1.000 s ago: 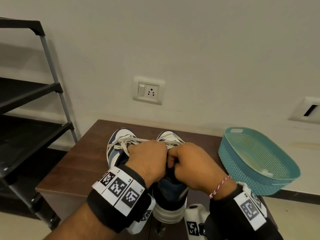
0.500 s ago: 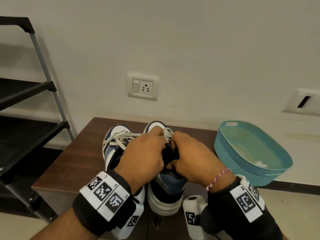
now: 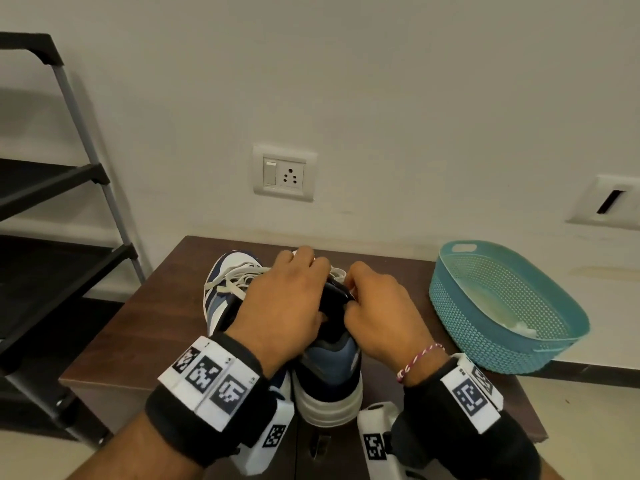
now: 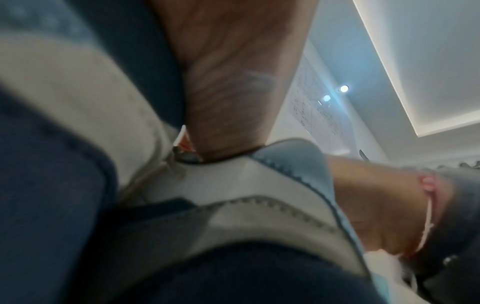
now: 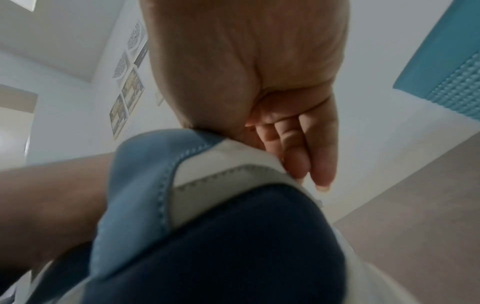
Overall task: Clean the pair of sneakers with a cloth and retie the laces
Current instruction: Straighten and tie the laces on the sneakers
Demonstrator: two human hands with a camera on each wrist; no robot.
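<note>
left hand [image 3: 284, 306]: bare, no rings or glove
left wristband [image 3: 207, 396]: wide black strap carrying three white tiles, each printed with a black square code
left camera block [image 3: 266, 441]: white casing under the wrist, one code tag on its side
right hand [image 3: 381, 313]: bare
thread bracelet [image 3: 419, 358]: thin, twisted pink and white
right wristband [image 3: 467, 396]: black strap, white code tiles
</note>
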